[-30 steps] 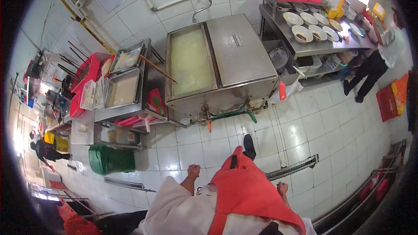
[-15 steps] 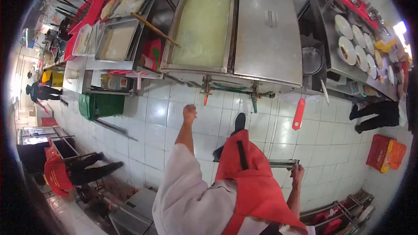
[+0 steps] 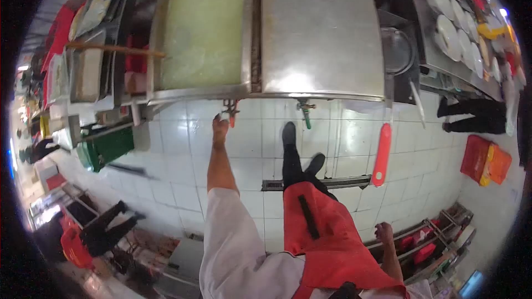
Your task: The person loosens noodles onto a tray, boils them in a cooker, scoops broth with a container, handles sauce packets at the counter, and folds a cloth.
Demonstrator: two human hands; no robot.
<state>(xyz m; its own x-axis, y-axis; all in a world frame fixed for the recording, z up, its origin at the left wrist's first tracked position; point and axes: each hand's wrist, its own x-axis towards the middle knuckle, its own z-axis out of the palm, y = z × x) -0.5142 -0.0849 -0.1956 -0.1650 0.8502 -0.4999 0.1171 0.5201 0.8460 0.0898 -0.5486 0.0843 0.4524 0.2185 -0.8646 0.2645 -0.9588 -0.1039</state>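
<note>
My left hand (image 3: 220,125) reaches forward, just left of a red-handled valve (image 3: 231,117) under the front of a steel vat. It is small and smeared, so I cannot tell its grip or whether it touches the valve. A second valve with a green handle (image 3: 306,116) sits further right. Cloudy pale-green liquid (image 3: 206,27) fills the vat's left section, and a steel lid (image 3: 321,39) covers the right. Across the vat's left rim rests a wooden stick (image 3: 119,49). Low at my side, my right hand (image 3: 383,232) hangs with fingers loosely bent and apart, holding nothing visible.
A red-handled strainer (image 3: 381,152) hangs right of the vat, near white plates (image 3: 448,37) on a steel counter. A green bin (image 3: 108,148) stands left. A floor drain (image 3: 346,181) crosses near my feet. A person in dark trousers (image 3: 477,115) stands right; another in red (image 3: 75,243) is behind left.
I have come nearer the vat, which appears larger. My left hand has moved up to the red-handled valve. My right hand has swung back and lower.
</note>
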